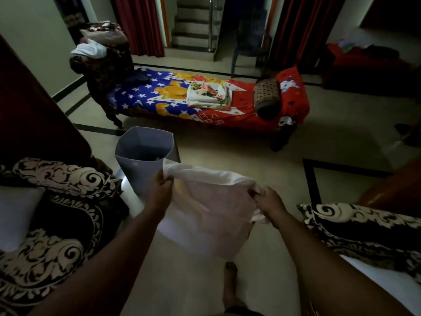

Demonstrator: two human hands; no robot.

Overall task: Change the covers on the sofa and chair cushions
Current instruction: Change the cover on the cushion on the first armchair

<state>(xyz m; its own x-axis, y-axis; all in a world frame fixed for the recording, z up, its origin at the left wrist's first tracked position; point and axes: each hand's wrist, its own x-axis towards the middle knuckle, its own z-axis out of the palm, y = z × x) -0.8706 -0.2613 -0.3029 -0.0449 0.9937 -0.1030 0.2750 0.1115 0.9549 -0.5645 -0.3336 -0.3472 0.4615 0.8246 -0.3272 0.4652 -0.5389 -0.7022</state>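
Observation:
A white cushion cover [205, 213] hangs in front of me, stretched between both hands. My left hand [161, 190] grips its upper left corner and my right hand [268, 201] pinches its right edge. The cloth droops toward the floor above my bare foot [230, 281]. A chair with a black-and-cream patterned cover [57, 224] stands at my left, with a white cushion [16, 215] on its seat. Another patterned chair [364, 229] is at my right. Folded floral covers [208, 95] lie stacked on the daybed [159, 92].
A grey bin [141, 156] stands on the floor just beyond my left hand. The daybed wears a blue, star-printed and red sheet, with a bolster [266, 94] at its right end. A dark armchair [102, 53] piled with cloth sits at the back left. Stairs [193, 21] lie beyond.

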